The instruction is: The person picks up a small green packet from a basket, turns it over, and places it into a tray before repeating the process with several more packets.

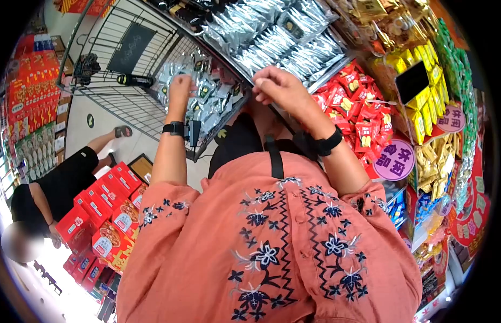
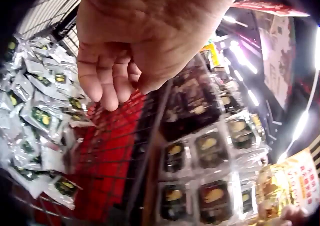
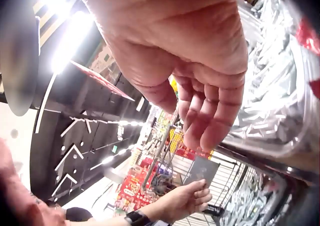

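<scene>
Embroidered shirt [image 1: 218,237] foremost, the left hand [image 1: 180,90] hovers over silver packets [image 1: 207,89] in a cart [image 1: 132,48] — right hand [image 1: 287,92] nearer the display packets [image 1: 291,40] just ahead — both empty, loosely curled.

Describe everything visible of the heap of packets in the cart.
The heap of packets lies loose in the wire shopping cart, at its near end. The packets are silvery and crinkled, seemingly plastic or foil; many show a dark patch with a yellowish mark. They touch and overlap at mixed angles.
</scene>
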The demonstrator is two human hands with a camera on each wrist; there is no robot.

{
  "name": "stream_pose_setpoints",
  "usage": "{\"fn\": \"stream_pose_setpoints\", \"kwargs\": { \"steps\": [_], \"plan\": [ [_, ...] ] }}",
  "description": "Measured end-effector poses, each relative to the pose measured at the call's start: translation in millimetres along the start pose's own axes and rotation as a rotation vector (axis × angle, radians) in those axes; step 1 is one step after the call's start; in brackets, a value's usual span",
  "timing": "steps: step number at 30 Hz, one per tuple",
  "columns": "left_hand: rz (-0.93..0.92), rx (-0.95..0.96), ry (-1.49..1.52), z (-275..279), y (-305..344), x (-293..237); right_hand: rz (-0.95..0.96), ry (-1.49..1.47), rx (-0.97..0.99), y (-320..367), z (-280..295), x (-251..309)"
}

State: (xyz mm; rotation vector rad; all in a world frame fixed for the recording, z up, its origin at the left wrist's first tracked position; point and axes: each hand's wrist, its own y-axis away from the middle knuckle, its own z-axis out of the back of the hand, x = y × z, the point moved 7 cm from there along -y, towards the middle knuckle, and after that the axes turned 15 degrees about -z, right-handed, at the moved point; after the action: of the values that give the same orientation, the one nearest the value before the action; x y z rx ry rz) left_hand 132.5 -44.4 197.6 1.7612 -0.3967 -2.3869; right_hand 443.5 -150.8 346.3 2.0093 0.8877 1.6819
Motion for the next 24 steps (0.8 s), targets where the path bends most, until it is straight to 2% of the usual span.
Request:
{"fn": "stream_pose_setpoints", "kwargs": {
  "steps": [2,4,6,7,10,13,15,24],
  "plan": [
    [0.086,0.067,-0.092,-5.5,7.6,31.4,-0.063,0.04,0.05,-6.0,-15.5,-12.1],
    [0.089,0.244,-0.285,-19.8,11.4,66.8,-0.116,0.085,0.076,-9.4,-26.3,-19.3],
    [-0.347,0.298,-0.587,-41.9,8.4,85.6,-0.152,0.099,0.105,-17.0,-32.8,-32.2],
    [-0.23,0.328,-0.534,-52.4,9.9,97.4,-0.166,0.098,0.108,-17.9,-35.0,-34.1],
    [-0.328,0.395,-0.859,-81.2,15.2,94.9,-0.211,0.11,0.116,-18.3,-39.4,-38.6],
    [-0.274,0.385,-1.002,-96.5,13.0,94.1,-0.279,0.115,0.107,-19.4,-40.4,-41.8],
    [-0.206,0.439,-1.098,-104.8,8.7,93.9,-0.25,0.069,0.076,-19.1,-41.7,-39.7],
    [-0.119,0.478,-1.239,-111.2,5.1,91.9,-0.221,0.009,0.041,-17.3,-41.0,-45.3]
  ]
}}
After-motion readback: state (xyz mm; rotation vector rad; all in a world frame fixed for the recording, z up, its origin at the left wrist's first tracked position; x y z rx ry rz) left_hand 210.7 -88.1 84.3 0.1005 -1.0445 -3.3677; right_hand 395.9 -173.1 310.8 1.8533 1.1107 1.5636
